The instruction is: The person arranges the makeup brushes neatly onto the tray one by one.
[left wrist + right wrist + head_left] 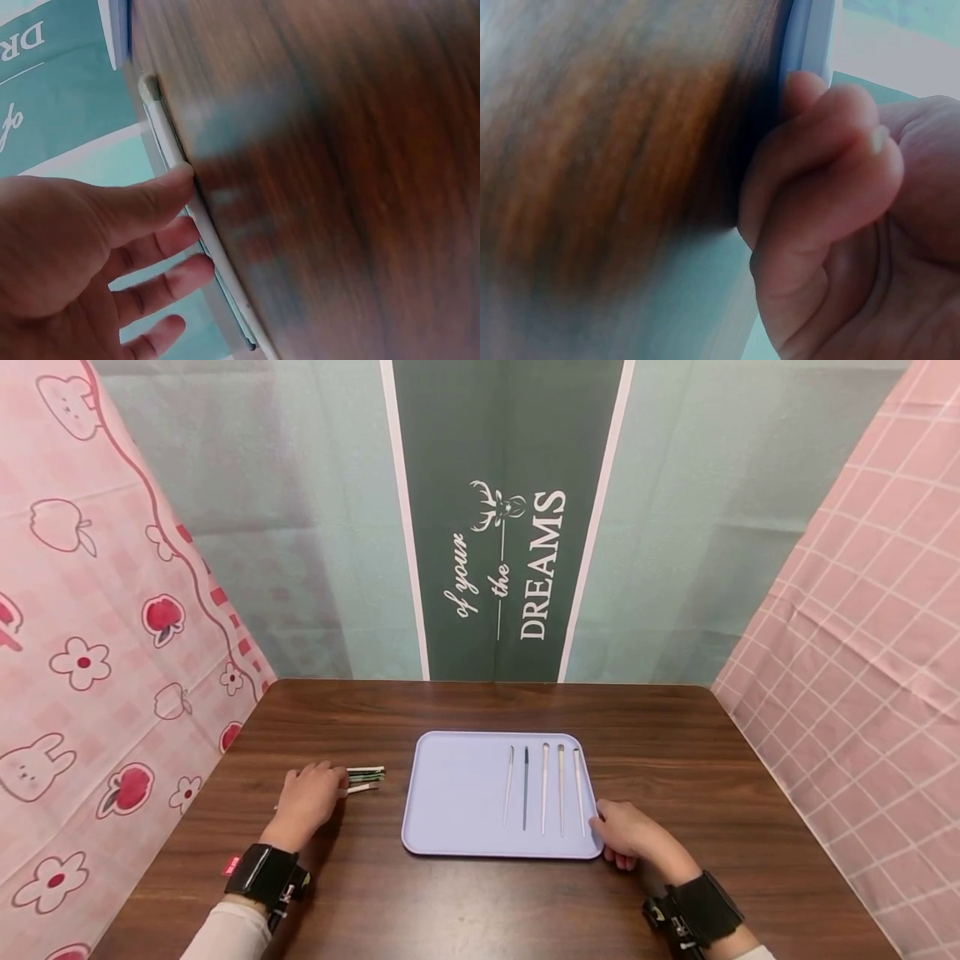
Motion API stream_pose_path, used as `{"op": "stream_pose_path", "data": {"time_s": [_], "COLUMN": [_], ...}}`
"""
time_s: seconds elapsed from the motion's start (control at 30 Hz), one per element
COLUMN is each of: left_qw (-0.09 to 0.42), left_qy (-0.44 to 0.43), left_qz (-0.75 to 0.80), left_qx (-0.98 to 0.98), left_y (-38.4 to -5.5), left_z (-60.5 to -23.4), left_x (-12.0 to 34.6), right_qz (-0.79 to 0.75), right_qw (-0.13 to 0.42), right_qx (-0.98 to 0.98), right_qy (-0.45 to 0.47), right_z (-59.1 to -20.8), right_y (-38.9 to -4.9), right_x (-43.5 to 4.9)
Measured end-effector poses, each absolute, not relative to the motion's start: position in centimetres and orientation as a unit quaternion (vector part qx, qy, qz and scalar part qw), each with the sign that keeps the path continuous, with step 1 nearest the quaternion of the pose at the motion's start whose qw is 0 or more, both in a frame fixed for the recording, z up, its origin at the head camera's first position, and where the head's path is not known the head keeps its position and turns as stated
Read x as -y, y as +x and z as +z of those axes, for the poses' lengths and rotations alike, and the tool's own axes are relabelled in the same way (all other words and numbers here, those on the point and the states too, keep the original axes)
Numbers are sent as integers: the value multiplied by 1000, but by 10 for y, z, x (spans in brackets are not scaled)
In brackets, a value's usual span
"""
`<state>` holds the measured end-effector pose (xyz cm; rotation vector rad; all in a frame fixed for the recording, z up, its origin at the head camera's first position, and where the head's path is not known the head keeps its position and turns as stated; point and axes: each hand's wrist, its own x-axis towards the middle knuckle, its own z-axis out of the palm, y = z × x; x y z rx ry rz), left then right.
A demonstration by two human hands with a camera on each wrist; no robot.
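Note:
At the left of the table, my left hand (311, 797) is over a small bunch of thin brushes (366, 774). In the left wrist view its thumb and fingertips pinch a white-handled makeup brush (166, 135) with a pale bristle tip, still low at the tabletop. A darker thin handle (246, 339) lies just behind it. A lilac tray (457, 793) lies flat at the middle. My right hand (626, 833) grips its near right corner, fingers curled under the rim; in the right wrist view the tray's edge (808, 37) meets those fingers. Several slim makeup brushes (544, 789) lie side by side on the tray's right half.
The dark wooden table (487, 910) reaches back to a green cloth backdrop (337, 527) with printed words. Pink patterned cloth (82, 693) hangs on the left, pink checked cloth (862, 635) on the right. Table surface separates the brush bunch from the tray.

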<state>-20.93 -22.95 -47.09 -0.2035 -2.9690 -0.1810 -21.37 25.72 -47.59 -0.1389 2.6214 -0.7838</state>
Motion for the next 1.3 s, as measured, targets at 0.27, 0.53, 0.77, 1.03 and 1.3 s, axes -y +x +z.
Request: {"op": "stream_pose_path", "data": {"time_s": [0.27, 0.53, 0.77, 1.03, 1.3], "left_qw": [56, 91, 130, 161, 195], "left_qy": [-80, -82, -72, -68, -82], "left_qz": [-66, -80, -80, -86, -87], "left_qx": [993, 989, 986, 981, 974], "left_y": [-209, -211, -214, -217, -217], "left_z": [-469, -459, -458, -461, -463], "left_x": [227, 211, 196, 188, 179], "right_qz": [-277, -278, -277, -278, -275], "right_qw": [204, 201, 206, 204, 198], "right_qx": [-938, -938, -937, -938, -940], "right_qy": [-51, -50, -46, -46, -46], "right_z": [-475, -474, -475, -477, -477], "right_y": [-212, -213, -213, -213, -214], "right_x": [-258, -259, -259, -258, -258]}}
